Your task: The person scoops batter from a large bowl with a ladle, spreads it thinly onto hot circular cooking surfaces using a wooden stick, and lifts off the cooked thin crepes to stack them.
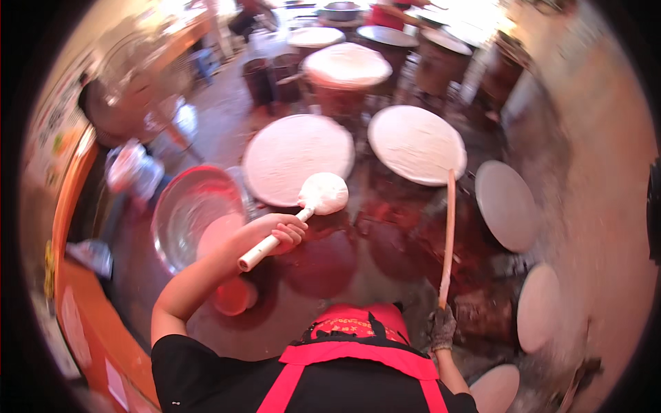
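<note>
My bare left hand [286,232] grips a white tubular handle with a round, pale-coated ladle head [325,193] at its far end. The ladle head is over the near edge of a large round griddle [297,155], which has a pale layer across its top. My right hand [441,328], in a dark knitted glove, holds a long wooden stick [450,237]. The stick's far tip overlaps the near rim of a second pale-topped round griddle [417,142]; whether it touches is unclear. A wide metal basin [178,222] with pale contents stands left of my left hand.
Below the basin is a red bucket [235,297]. Pale round discs [506,206] line the right wall. More round-topped stoves [347,64] stand ahead, with a person in red [384,18] beyond. An orange counter edge [98,315] and plastic bag [135,170] are on the left.
</note>
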A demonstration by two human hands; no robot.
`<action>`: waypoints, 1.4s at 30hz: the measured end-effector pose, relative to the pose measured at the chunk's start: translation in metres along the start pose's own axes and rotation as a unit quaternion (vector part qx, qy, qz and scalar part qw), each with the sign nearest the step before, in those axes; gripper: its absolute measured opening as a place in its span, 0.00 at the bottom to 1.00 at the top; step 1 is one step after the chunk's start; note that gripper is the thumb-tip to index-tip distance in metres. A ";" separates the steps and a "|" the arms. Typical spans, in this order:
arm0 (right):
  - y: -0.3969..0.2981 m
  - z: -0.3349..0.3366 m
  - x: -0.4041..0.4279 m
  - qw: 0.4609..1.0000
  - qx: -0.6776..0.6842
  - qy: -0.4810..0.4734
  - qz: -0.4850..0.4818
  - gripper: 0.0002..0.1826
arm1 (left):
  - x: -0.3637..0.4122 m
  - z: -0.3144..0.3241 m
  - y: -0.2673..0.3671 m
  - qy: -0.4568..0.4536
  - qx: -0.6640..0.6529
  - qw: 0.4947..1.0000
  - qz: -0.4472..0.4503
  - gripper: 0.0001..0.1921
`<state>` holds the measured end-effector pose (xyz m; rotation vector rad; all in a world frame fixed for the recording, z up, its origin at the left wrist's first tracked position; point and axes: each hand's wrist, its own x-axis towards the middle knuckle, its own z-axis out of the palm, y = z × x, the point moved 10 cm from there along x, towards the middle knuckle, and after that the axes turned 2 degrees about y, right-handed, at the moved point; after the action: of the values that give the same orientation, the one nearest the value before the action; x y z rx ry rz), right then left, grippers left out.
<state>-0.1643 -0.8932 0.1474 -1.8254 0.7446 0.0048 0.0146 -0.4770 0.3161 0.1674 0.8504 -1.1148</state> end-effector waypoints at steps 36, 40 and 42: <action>0.003 -0.248 0.254 0.953 0.038 0.298 -0.039 0.26 | 0.578 0.402 -0.159 0.019 0.667 0.572 0.477 0.11; -0.026 -0.252 0.286 0.936 0.013 0.342 -0.087 0.25 | 0.553 0.430 -0.153 -0.032 0.635 0.632 0.444 0.12; -0.020 -0.251 0.300 0.942 0.128 0.306 -0.050 0.24 | 0.535 0.451 -0.164 -0.118 0.592 0.680 0.417 0.14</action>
<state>-0.0002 -1.2489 0.1565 -1.6105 1.0231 -0.7224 0.2002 -1.1710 0.3103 1.3304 -0.3507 -0.5979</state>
